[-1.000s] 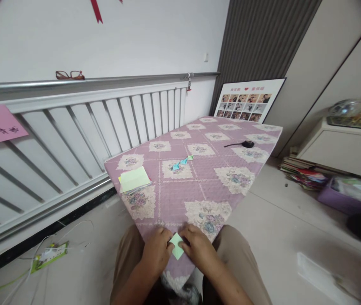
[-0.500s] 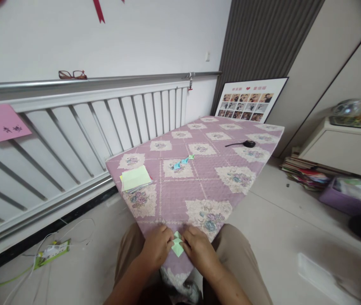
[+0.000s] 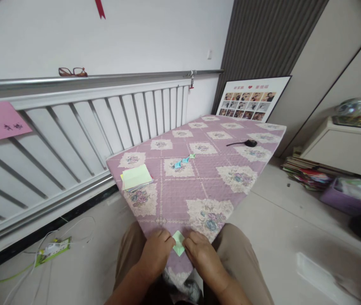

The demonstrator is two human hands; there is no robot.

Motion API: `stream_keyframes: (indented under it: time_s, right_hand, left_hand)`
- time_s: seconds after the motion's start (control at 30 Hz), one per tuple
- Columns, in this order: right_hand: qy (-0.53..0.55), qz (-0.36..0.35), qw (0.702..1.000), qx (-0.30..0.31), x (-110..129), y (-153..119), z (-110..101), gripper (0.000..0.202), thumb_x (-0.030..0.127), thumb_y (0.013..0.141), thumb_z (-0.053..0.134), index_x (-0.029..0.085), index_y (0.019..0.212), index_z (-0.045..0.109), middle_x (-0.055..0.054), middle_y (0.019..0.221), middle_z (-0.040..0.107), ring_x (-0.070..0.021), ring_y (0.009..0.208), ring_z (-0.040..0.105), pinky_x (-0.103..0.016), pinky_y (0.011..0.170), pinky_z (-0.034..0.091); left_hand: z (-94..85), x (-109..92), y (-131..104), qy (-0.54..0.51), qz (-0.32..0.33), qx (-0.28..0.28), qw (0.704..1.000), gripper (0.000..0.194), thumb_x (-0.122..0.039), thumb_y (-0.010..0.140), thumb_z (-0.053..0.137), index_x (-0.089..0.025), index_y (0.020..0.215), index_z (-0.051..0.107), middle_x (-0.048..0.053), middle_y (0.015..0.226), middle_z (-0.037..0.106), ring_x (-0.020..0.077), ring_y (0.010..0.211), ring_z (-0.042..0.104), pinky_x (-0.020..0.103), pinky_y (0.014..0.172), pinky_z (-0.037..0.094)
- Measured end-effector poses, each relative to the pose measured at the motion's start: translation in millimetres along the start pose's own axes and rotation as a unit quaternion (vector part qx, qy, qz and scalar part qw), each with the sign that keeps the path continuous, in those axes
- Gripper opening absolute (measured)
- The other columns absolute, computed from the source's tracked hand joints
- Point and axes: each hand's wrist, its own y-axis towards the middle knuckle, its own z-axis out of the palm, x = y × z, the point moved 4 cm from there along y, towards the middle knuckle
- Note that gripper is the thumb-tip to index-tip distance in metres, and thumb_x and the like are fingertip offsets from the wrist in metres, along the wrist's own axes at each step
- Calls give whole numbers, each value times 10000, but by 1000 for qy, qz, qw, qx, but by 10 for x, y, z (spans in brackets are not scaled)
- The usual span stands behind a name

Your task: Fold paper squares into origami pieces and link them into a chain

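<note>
A small piece of folded light green paper (image 3: pixel 178 243) lies at the near corner of the table with the flowered pink cloth (image 3: pixel 174 195). My left hand (image 3: pixel 157 253) pinches its left side, fingers closed. On the right side, my right hand (image 3: pixel 202 253) grips the same paper with bent fingers. Farther up the cloth sit two small blue folded papers (image 3: pixel 177 164) and a small green one (image 3: pixel 192 156), in a slanting row. A stack of square paper sheets (image 3: pixel 136 176), pale green on top, rests at the table's left edge.
A black object with a thin tail (image 3: pixel 250 143) lies on the right of the table. A white radiator (image 3: pixel 136 118) runs along the left edge. Eyeglasses (image 3: pixel 73 72) rest on the pipe. A power strip (image 3: pixel 53 250) with cables is on the floor at left.
The green paper looks flatter and wider between my hands, its middle folds less raised. Both hands remain at its sides. The view has shifted slightly.
</note>
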Motion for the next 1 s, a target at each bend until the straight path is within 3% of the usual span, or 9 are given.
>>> stream_keyframes:
  time_s: [0.23, 0.4, 0.6, 0.73, 0.9, 1.0]
  right_hand:
    - [33, -2, 999, -11, 3, -33, -10, 192, 156, 865, 499, 207, 742, 637, -31, 762, 573, -194, 754, 500, -316, 708, 376]
    - [10, -16, 1000, -12, 26, -121, -18, 185, 163, 881, 496, 216, 902, 672, -41, 841, 612, -204, 811, 526, -326, 761, 404]
    - [14, -22, 999, -39, 45, -179, -46, 199, 120, 856, 521, 223, 958, 657, -40, 891, 626, -204, 851, 547, -333, 786, 424]
    - [29, 41, 998, -33, 51, -85, -84, 126, 139, 841, 542, 214, 822, 641, -38, 843, 621, -201, 821, 565, -327, 764, 427]
    - [36, 145, 989, -6, 47, 82, -150, 189, 186, 793, 588, 217, 978, 615, -63, 963, 634, -237, 936, 573, -336, 787, 411]
    - [28, 174, 984, 38, 42, 162, -170, 215, 212, 750, 611, 238, 964, 615, -56, 1011, 631, -252, 973, 563, -342, 775, 386]
  left_hand:
    - [-31, -38, -78, 33, 3, 14, 999, 149, -240, 927, 481, -217, 985, 616, 38, 981, 599, 209, 920, 506, 307, 755, 388]
    - [-20, -118, -177, 49, 9, 13, 999, 349, -231, 932, 475, -295, 1275, 491, 56, 1047, 592, 228, 942, 506, 336, 771, 402]
    - [73, -188, -338, 98, 4, -23, 995, 386, -271, 932, 486, -362, 1306, 457, 50, 1246, 542, 267, 1058, 499, 396, 831, 431]
    - [134, -200, -387, 110, -3, -53, 993, 398, -282, 924, 505, -377, 1308, 460, 50, 1290, 525, 263, 1088, 499, 404, 853, 447]
    - [246, -191, -417, 112, -9, -46, 993, 459, -254, 912, 518, -383, 1343, 426, 75, 1335, 494, 285, 1140, 471, 431, 875, 446]
    - [298, -174, -439, 88, -6, -19, 996, 501, -276, 893, 536, -381, 1364, 402, 97, 1384, 452, 323, 1192, 433, 457, 884, 437]
